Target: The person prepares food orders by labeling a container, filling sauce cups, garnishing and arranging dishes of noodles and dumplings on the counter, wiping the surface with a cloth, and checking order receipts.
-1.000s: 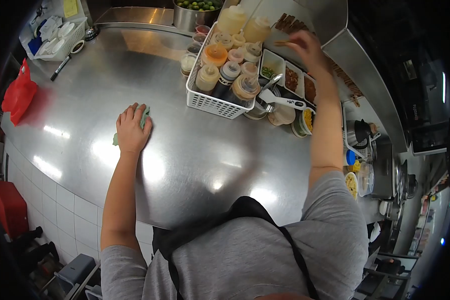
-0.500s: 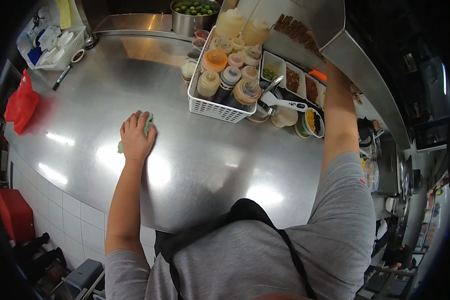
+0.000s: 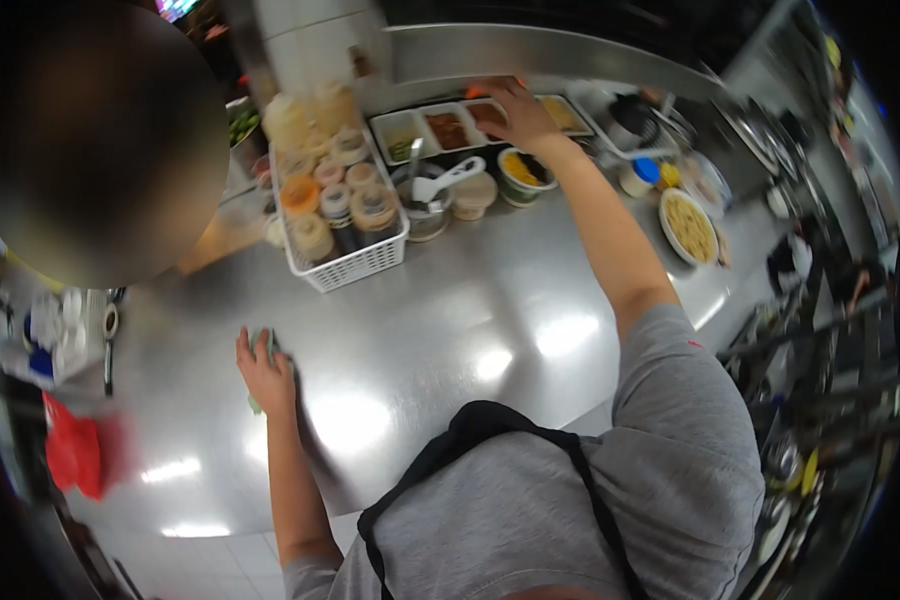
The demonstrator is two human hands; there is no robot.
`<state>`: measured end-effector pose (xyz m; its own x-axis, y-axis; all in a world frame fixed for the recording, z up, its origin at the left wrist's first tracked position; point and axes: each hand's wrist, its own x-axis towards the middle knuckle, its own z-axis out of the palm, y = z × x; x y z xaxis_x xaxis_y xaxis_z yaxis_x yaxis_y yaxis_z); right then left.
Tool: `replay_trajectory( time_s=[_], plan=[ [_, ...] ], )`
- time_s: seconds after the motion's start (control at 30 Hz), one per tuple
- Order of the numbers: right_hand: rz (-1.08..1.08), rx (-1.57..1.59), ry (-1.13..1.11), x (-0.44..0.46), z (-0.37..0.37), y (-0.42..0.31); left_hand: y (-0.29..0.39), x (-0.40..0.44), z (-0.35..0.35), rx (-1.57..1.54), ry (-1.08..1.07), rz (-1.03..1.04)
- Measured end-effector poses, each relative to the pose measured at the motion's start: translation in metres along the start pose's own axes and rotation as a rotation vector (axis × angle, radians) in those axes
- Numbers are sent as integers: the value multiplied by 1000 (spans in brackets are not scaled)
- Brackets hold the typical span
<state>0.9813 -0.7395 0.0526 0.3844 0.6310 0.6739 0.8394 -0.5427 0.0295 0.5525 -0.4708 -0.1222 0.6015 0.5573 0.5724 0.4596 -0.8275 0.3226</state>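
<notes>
While the steel counter [image 3: 440, 300] spans the station, the white perforated basket [image 3: 355, 268] of squeeze bottles [image 3: 313, 235] serves as landmark. Right of it: a row of white topping pans [image 3: 424, 125]; farther right, nearer the wearer, an oval bowl [image 3: 665, 228]. The right hand [image 3: 515, 115] is over the pans, fingers bent; cannot tell whether it grasps the blurred orange item [image 3: 474, 92] at its fingertips. The left hand [image 3: 265, 380] lies palm-down, nearer the wearer than the basket and left of it, on a green cloth [image 3: 256, 405]; pressing or grasping, cannot tell. Step in hand, judged: right reaching, left at the cloth. Next move, judged: calls for right-hand clearance above the pan rims.
</notes>
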Motion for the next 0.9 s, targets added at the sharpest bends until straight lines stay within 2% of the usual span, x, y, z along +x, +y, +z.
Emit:
replay_trajectory(
  time_s=[0.03,0.07,0.1,0.13,0.17,0.2,0.3,0.33,0.37,0.43,0.5,0.53,0.63,0.7,0.73,0.9],
  plan=[
    [62,101,-100,-25,-24,18,-8,-3,2,-19,-7,45],
    [118,210,-198,-49,-46,39,-19,-4,4,-168,24,-14],
    [92,178,-199,-67,-68,68,-25,-6,4,-314,49,-83],
    [99,45,-151,-86,-84,100,-25,-7,0,-320,43,-62],
    [210,24,-84,-104,-102,128,-21,-4,-5,-831,151,-428],
    [413,85,-120,-117,-120,151,-11,4,-8,-1341,251,-804],
    [589,105,-151,-139,-154,213,68,10,-24,-1395,319,-761],
    [584,111,-152,-145,-152,234,76,3,-7,-1313,219,-729],
    [532,98,-144,-147,-152,247,88,-16,11,-1301,224,-737],
    [361,35,-34,-137,-137,275,124,-42,41,223,-388,-119],
    [177,-4,-43,-122,-118,300,179,-55,40,150,-315,-216],
    [186,-64,-24,-115,-109,306,200,-54,41,56,-237,-298],
    [201,-139,-32,-89,-80,329,225,-67,44,63,-140,-265],
    [563,-296,-48,-66,-7,409,226,-73,50,56,-44,-296],
    [651,-296,-114,-59,9,426,223,-72,52,67,-45,-266],
    [554,-117,-386,-40,72,450,229,-69,48,167,13,-310]
  ],
)
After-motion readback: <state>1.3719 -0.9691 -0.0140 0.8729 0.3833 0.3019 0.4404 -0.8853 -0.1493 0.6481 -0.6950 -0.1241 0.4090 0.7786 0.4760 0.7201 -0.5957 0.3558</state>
